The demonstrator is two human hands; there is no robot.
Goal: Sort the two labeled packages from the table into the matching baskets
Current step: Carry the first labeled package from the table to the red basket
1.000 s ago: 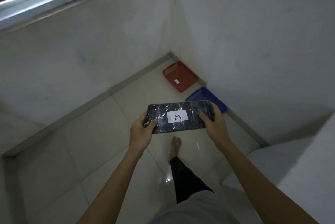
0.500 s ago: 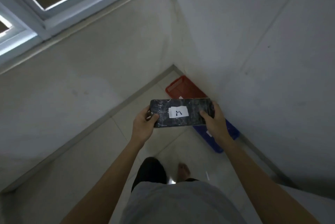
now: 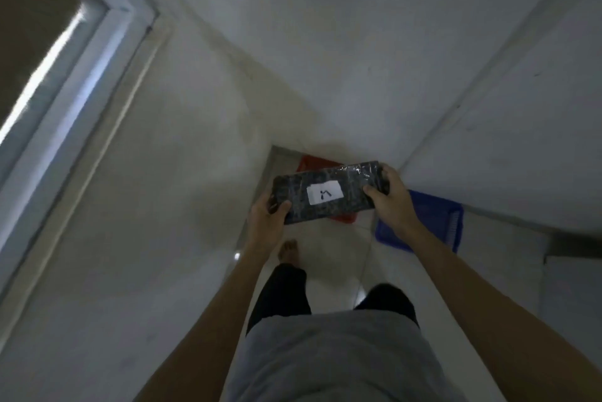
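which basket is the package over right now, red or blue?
The red basket: the black package, held at its ends by the left hand and right hand, overlaps it in view. The blue basket sits off to the right, clear of the package.

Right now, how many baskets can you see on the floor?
2. The red basket sits in the corner, mostly hidden behind the black wrapped package held in both hands. The blue basket lies to its right along the wall, partly covered by the right hand.
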